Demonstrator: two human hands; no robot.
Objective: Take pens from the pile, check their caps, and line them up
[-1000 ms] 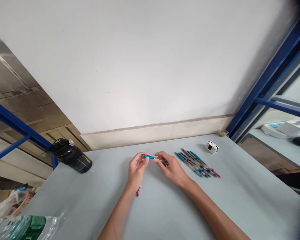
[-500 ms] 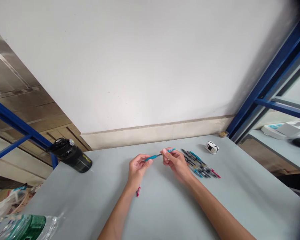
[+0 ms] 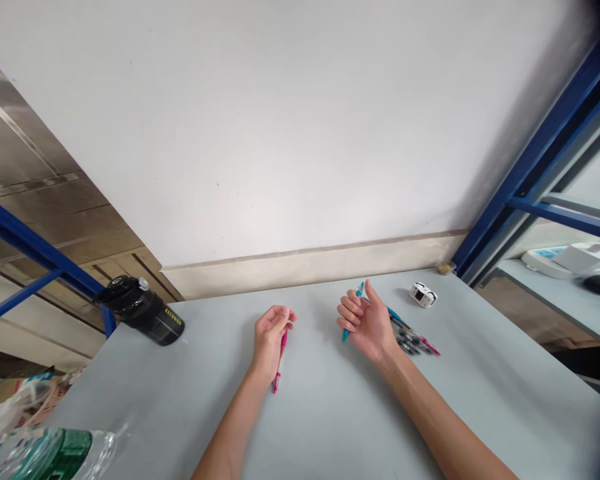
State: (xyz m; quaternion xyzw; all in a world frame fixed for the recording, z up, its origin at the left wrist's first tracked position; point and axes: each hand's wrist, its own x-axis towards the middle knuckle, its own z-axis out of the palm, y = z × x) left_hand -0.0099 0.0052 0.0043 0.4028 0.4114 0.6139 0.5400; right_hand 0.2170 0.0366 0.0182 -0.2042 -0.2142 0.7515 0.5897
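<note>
My right hand [image 3: 370,323] is turned palm up, its fingers curled round a teal pen [image 3: 345,335] and its thumb raised. The pen stands tilted, both ends showing past the fingers. To the left, my left hand [image 3: 271,337] hovers low over the table with loosely bent fingers and nothing visible in them. Just beside that hand, a pink pen [image 3: 279,373] lies on the table, partly covered by its fingers. A pile of pens [image 3: 411,341], mostly dark with some teal and pink, lies behind my right hand, which hides part of it.
The grey table [image 3: 180,413] meets a white wall [image 3: 305,133]. A black bottle [image 3: 150,320] stands at the left, and a clear plastic bottle with green [image 3: 70,453] is at the lower left. Beyond the pens are a small white device [image 3: 423,295] and a little container [image 3: 446,268].
My left hand has let go of the teal pen. My right hand has moved right and turned palm up, with the pen swung upright in its curled fingers. More of the pink pen shows.
</note>
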